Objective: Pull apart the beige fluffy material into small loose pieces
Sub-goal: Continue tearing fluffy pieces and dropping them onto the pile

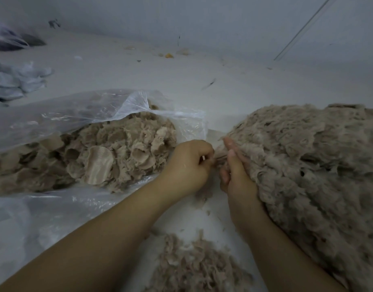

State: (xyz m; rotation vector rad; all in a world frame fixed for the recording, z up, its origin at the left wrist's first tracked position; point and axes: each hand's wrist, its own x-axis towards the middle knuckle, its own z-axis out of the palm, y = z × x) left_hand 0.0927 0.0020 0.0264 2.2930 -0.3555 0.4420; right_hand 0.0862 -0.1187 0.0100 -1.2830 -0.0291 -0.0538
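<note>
Head | left hand pinches fluffy material | right hand half-buried

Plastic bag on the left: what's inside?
The bag holds beige fluffy clumps and a flat woven round patch. Its cloudy top film and the pile itself hide whatever lies deeper or further left.

Sitting low on pale grey floor, dusty, dim cool light all round. Plain grey wall straight ahead, meeting floor in soft line. Thin pale rod leaning diagonally against wall, upper right. Few small scraps near wall base, one yellowish. Crumpled pale cloth heap at my far left; dark bundle in plastic beyond it, blurred. Small dark mark on wall above.
</note>
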